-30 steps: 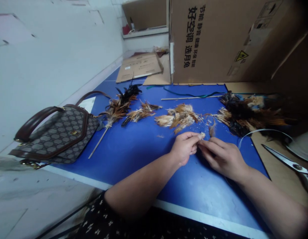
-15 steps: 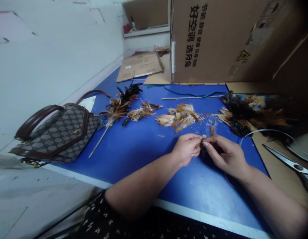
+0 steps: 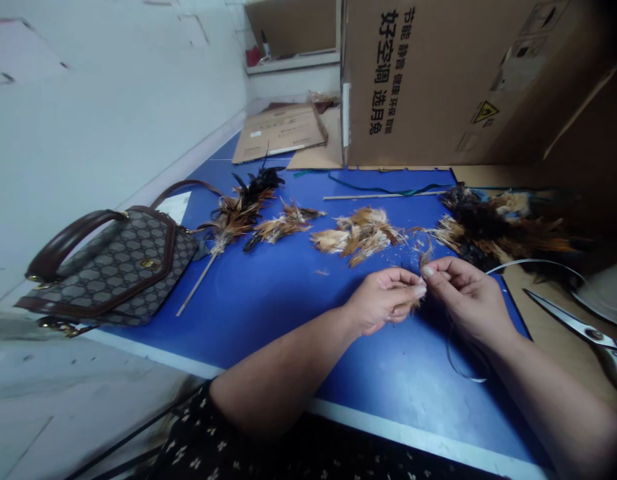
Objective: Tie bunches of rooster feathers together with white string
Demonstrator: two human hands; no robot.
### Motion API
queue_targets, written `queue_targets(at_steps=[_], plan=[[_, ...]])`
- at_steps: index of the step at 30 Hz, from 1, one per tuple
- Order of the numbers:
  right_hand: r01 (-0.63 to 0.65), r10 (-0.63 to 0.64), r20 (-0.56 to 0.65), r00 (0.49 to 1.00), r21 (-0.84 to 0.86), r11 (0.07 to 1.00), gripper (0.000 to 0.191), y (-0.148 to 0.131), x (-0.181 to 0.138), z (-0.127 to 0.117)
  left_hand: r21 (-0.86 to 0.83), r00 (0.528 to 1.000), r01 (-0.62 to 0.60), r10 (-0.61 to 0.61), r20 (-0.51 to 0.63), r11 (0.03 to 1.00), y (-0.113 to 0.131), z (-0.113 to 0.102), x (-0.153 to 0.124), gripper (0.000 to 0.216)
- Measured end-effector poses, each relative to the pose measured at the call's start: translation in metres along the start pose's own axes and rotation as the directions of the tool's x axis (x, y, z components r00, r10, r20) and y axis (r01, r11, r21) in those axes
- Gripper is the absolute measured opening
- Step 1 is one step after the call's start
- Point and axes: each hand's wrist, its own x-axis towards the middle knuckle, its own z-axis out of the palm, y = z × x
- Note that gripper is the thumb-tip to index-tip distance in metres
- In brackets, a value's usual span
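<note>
Over the blue table, my left hand (image 3: 386, 300) is closed with thumb and fingers pinched on some small brown feathers (image 3: 416, 304), which show just past its fingertips. Touching its tips, my right hand (image 3: 471, 297) pinches a thin brownish feather (image 3: 426, 255) that points up and away. A narrow pale strip (image 3: 451, 357) loops down onto the table below my right hand; its upper end is hidden. Just beyond my hands lies a loose pile of tan and brown feathers (image 3: 366, 233).
A patterned handbag (image 3: 148, 267) sits left, by a feathered stick (image 3: 238, 213) and a small feather bunch (image 3: 283, 223). Dark and brown feathers (image 3: 493, 227) are heaped right, near open scissors (image 3: 573, 323). A thin stick (image 3: 363, 197) lies before a large cardboard box (image 3: 438, 87).
Both hands have shifted slightly right. My right hand has raised its fingertips, and more of the brown feathers and the pale strip's loop now show.
</note>
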Motion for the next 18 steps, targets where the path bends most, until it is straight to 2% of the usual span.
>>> queue_targets(at_steps=[7, 12, 15, 18], plan=[[0.003, 0.0, 0.077, 0.997, -0.035, 0.999, 0.033, -0.005, -0.002, 0.002, 0.049, 0.995, 0.056, -0.06, 0.082, 0.997, 0.005, -0.006, -0.001, 0.042], [0.056, -0.038, 0.138, 0.99, -0.129, 0.99, 0.037, -0.011, 0.005, -0.021, 0.213, 0.988, 0.141, -0.15, 0.027, 0.967, 0.003, -0.01, 0.001, 0.042], [0.021, 0.002, 0.19, 0.982, -0.119, 0.993, 0.037, -0.016, 0.009, -0.037, 0.305, 0.981, 0.186, -0.196, 0.002, 0.934, 0.004, -0.007, -0.001, 0.041], [-0.017, 0.039, 0.241, 0.97, -0.091, 0.996, 0.036, -0.021, 0.008, -0.042, 0.463, 0.961, 0.254, -0.276, -0.02, 0.849, 0.01, -0.002, -0.006, 0.041]])
